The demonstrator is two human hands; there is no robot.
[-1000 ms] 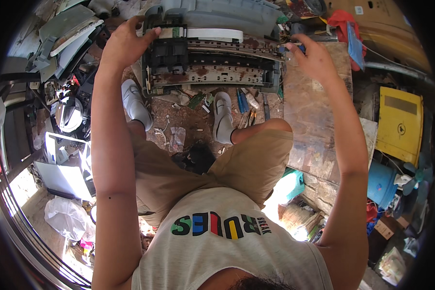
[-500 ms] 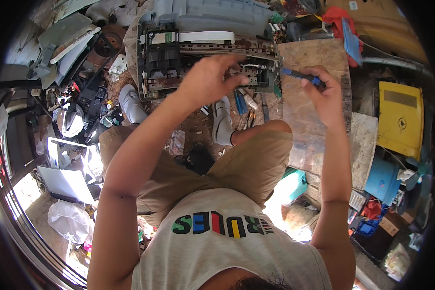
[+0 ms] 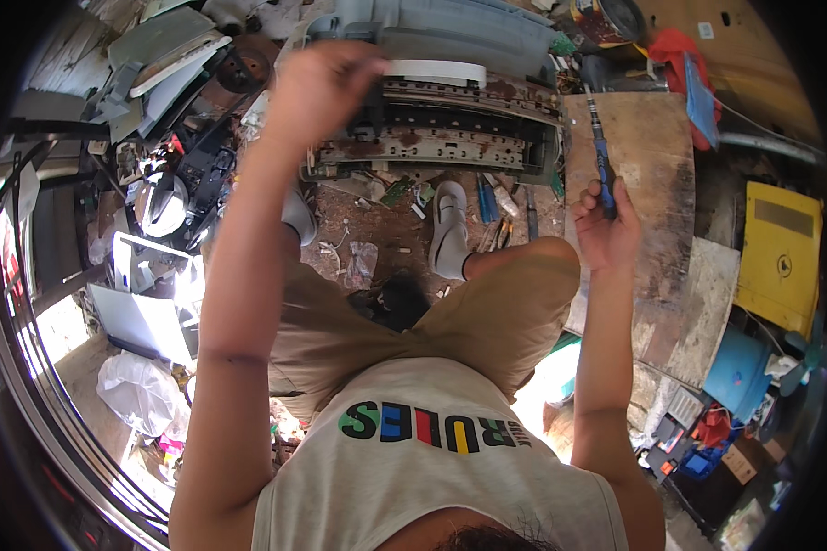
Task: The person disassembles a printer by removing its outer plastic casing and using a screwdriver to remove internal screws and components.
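My right hand (image 3: 608,230) is closed round the blue handle of a screwdriver (image 3: 601,156), whose metal shaft points away over the wooden board. My left hand (image 3: 320,96), smeared by motion, is over the far left part of an opened printer (image 3: 450,151). Its fingertips are near the left end of a white ribbon cable (image 3: 441,71); whether they touch or grip anything cannot be made out. The printer's grey casing (image 3: 459,28) rises at the back, and rusty metal rails run across its middle. My left hand and forearm cover much of the dark left-hand mechanism.
A wooden board (image 3: 652,156) lies right of the printer. Several hand tools, among them blue-handled ones (image 3: 487,200), rest on the littered ground between printer and my legs. Right stand a yellow panel (image 3: 779,253) and a blue bucket (image 3: 737,372); scrap parts (image 3: 161,202) crowd the left.
My left hand has moved left and away from me, from the printer's middle to its left part. My right hand has turned the screwdriver from pointing left to pointing away. The view has shifted.
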